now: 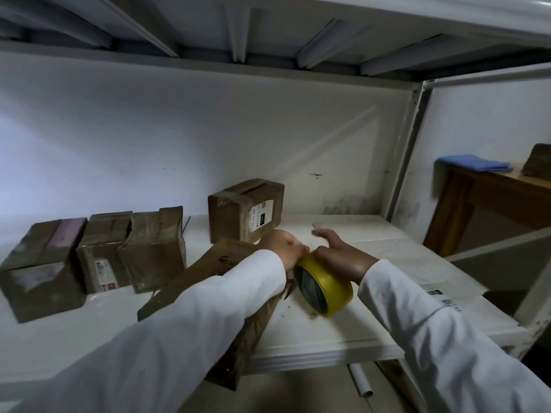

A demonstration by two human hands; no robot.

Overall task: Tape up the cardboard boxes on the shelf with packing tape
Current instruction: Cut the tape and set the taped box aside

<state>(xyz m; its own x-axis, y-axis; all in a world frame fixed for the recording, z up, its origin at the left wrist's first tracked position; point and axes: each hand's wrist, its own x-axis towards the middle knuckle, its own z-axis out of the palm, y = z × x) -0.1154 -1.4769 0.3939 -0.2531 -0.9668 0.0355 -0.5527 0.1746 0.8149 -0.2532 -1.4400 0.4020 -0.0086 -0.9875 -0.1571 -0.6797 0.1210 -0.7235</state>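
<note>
Step in hand, by my reading: finding the free tape end. Yellow tape roll point(323, 286) stands on edge on the white shelf point(372, 332), touching the long box point(214, 263) at its 9 o'clock. Left hand point(283, 244), fingers curled, seems to pinch at the roll's top rim; contact unclear. Right hand point(340, 254) steadies the roll, forefinger extended toward 11 o'clock. Next: draw tape across the box seam.

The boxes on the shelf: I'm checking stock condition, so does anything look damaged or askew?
The long box under the left sleeve lies askew and juts past the shelf edge. The three boxes at far left look crumpled, with dented sides.
</note>
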